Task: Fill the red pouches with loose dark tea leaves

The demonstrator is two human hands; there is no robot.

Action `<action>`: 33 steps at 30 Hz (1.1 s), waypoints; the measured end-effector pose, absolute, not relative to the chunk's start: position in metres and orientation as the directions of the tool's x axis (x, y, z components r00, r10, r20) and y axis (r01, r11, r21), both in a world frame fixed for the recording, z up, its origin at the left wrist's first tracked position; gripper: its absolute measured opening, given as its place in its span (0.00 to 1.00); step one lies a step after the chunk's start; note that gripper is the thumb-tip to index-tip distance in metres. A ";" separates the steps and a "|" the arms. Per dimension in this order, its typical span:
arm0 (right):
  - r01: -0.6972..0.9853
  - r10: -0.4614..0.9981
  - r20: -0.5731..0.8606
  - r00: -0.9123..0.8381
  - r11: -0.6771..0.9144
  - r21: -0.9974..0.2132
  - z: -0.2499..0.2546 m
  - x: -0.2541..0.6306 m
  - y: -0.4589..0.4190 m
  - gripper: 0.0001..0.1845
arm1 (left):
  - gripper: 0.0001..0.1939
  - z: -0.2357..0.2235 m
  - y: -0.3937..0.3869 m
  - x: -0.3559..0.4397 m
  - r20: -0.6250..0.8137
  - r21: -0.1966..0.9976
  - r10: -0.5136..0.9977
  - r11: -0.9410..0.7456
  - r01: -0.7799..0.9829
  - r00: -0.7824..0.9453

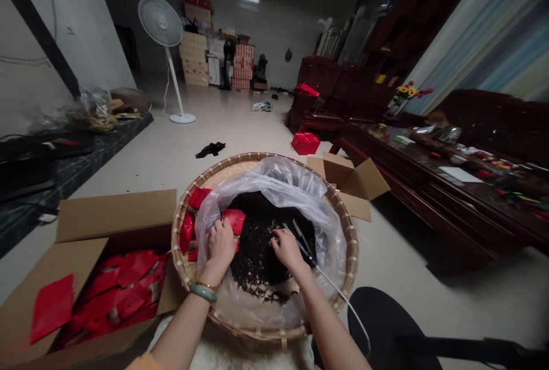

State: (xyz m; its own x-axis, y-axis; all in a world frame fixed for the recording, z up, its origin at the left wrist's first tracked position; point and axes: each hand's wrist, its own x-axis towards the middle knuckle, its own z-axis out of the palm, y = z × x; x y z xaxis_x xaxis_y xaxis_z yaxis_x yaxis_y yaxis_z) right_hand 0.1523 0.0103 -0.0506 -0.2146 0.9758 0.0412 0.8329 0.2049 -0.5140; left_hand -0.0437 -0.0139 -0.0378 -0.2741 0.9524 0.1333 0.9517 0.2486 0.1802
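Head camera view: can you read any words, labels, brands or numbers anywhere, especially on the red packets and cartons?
No text can be read.
Red packets in the cardboard box: markings show, too small and blurred to read.
Stacked cartons by the far wall: too distant to read.

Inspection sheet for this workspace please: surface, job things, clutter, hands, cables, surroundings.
Surface: round woven bamboo tray above a pale floor.
Job's things: clear plastic bag lining the tray, holding dark loose leaves; red packets inside its left side.
Clutter: open cardboard box full of red packets; open carton; red box; black cloth.
Hands: left hand on the red packets; right hand over the leaves, beside a black tool.
Cables: white cable running from the black tool over the tray rim.
Surroundings: standing fan; stacked cartons; long wooden table covered with small items.
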 end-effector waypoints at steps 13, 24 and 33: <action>0.607 0.850 0.424 -0.312 0.522 -0.599 -0.034 0.124 0.013 0.30 | 0.02 -0.034 -0.016 -0.048 0.234 0.826 0.946 -0.072 0.559 -0.224; 0.667 0.754 0.556 -0.349 0.617 -0.419 -0.037 0.120 0.002 0.24 | 0.12 -0.036 -0.024 -0.023 -0.139 0.975 0.947 0.080 -0.207 -0.289; 0.679 0.694 0.661 -0.286 0.633 -0.371 -0.033 0.121 -0.003 0.15 | 0.12 -0.037 -0.022 -0.017 -0.097 0.982 0.951 0.043 -0.185 -0.293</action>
